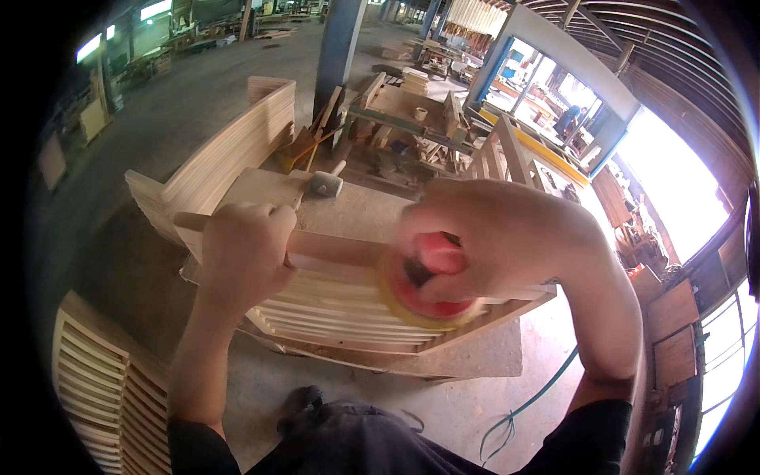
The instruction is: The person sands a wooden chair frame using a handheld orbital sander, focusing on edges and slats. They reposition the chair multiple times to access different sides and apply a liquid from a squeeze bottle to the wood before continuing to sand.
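A slatted wooden frame (340,321) lies across a workbench (368,212) in front of me. My left hand (244,247) is wrapped round the left part of its upper rail (332,249). In my right hand (499,226) is a red power sander (440,255), its round yellowish pad against or just over the right part of the frame. The sander and the fingers round it are blurred by motion, and the hand covers part of the tool. Beyond the rail, a mallet (325,185) with a grey head rests on the bench.
A stack of curved wooden pieces (226,150) stands at the bench's far left. Another slatted frame (91,380) is at lower left. A green hose (546,388) trails over the floor at right. Behind the bench rise a blue-grey column (339,59) and a cluttered table (404,107).
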A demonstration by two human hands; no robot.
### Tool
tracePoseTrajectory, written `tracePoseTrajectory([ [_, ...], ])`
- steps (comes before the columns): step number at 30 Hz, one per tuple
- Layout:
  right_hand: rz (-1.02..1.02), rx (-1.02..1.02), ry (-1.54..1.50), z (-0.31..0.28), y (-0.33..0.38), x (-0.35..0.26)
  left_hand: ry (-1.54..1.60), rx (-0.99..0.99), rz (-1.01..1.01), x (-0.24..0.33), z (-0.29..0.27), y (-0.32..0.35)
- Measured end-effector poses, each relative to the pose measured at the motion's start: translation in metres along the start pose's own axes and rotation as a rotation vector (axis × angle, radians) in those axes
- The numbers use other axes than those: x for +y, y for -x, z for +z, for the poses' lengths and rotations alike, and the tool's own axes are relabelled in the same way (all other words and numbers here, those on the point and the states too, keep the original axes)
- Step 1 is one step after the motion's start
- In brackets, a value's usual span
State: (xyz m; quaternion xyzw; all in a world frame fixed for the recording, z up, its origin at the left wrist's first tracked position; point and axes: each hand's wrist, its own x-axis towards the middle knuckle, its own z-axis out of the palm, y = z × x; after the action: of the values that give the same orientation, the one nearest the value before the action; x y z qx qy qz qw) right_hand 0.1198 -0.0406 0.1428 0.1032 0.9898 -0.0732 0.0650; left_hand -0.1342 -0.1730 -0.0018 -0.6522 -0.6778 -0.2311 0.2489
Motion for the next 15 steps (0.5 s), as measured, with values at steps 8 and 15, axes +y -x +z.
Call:
tracePoseTrajectory([
  [8, 0.365, 0.188, -0.130, 0.009, 0.123, 0.071, 0.036, -0.091, -0.012, 0.009, -0.008, -0.001],
  [15, 0.106, 0.244, -0.021, 0.034, 0.149, 0.101, 0.036, -0.132, 0.001, 0.072, 0.015, -0.021],
])
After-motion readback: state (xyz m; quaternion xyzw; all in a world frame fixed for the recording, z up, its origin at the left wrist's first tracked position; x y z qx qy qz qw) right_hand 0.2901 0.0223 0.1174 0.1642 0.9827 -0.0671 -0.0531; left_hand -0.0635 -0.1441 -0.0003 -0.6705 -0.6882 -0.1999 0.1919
